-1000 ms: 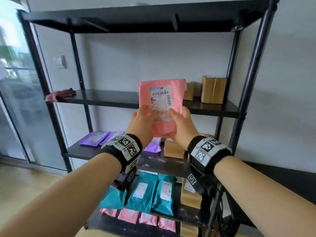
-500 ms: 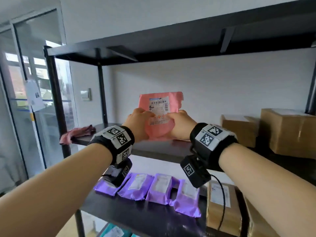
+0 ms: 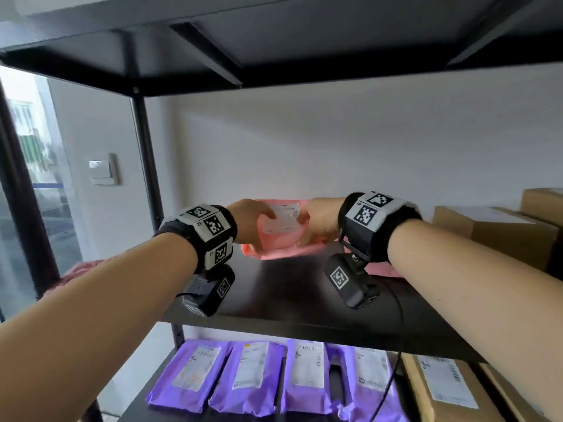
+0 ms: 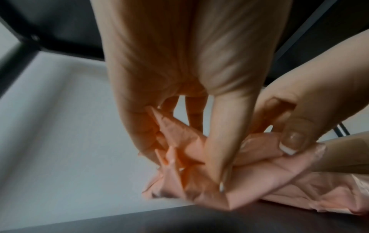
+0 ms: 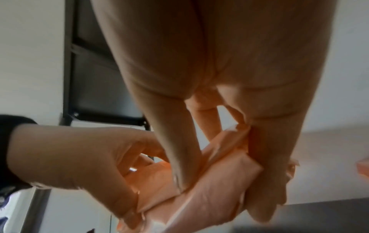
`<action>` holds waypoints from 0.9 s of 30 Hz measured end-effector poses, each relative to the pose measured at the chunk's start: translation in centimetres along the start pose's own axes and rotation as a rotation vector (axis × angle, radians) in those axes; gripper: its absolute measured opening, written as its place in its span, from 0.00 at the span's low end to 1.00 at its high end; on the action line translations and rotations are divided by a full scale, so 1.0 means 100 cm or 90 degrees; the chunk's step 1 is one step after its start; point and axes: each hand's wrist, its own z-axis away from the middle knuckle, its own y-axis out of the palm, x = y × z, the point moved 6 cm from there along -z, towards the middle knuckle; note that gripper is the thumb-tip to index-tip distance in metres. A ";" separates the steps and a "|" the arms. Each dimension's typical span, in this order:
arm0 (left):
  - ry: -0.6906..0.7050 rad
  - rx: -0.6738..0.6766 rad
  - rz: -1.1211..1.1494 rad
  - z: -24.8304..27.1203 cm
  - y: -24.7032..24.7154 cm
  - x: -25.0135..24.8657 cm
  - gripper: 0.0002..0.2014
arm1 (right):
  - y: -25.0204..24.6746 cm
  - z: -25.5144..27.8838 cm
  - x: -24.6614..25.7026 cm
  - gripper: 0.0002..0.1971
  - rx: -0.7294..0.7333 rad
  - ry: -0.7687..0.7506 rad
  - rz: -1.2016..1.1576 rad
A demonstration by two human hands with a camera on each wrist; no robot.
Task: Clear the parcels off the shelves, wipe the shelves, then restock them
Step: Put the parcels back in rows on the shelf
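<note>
A pink plastic parcel (image 3: 281,231) with a white label lies tilted near the back of the black upper shelf (image 3: 292,296), its lower edge at the shelf. My left hand (image 3: 253,222) grips its left side and my right hand (image 3: 316,222) grips its right side. In the left wrist view my thumb and fingers (image 4: 217,154) pinch the crumpled pink parcel (image 4: 249,189). The right wrist view shows the same pink parcel (image 5: 209,189) held between both hands. Another pink parcel (image 3: 380,271) lies behind my right wrist, mostly hidden.
Cardboard boxes (image 3: 499,233) stand at the right of the upper shelf. A pink cloth (image 3: 82,269) lies at its left end. Several purple parcels (image 3: 253,379) and labelled boxes (image 3: 444,391) lie on the shelf below. A shelf board (image 3: 274,41) hangs overhead.
Both hands have carried the pink parcel forward and down from upright in the air onto the upper shelf. My head has moved closer and higher.
</note>
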 end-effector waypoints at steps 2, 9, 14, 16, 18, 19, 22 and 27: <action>0.022 0.035 0.009 -0.012 0.007 0.014 0.40 | 0.005 -0.014 0.005 0.24 0.017 0.033 0.038; 0.109 0.074 0.049 -0.034 0.028 0.037 0.37 | 0.020 -0.030 0.020 0.27 0.051 0.122 0.113; 0.140 0.064 0.065 -0.039 0.032 0.037 0.37 | 0.028 -0.037 0.021 0.29 0.068 0.157 0.251; 0.138 0.055 0.061 -0.040 0.027 0.039 0.37 | 0.021 -0.039 0.023 0.26 0.075 0.163 0.235; 0.137 0.037 0.056 -0.039 0.018 0.041 0.37 | 0.009 -0.038 0.027 0.14 0.065 0.155 0.220; 0.134 0.026 0.057 -0.038 0.012 0.043 0.36 | 0.003 -0.037 0.030 0.14 0.054 0.150 0.216; 0.114 -0.016 0.060 -0.030 -0.007 0.057 0.35 | -0.015 -0.036 0.048 0.18 0.013 0.115 0.207; 0.036 -0.025 0.001 -0.012 -0.019 0.116 0.33 | -0.016 -0.066 0.093 0.15 -0.024 0.041 0.109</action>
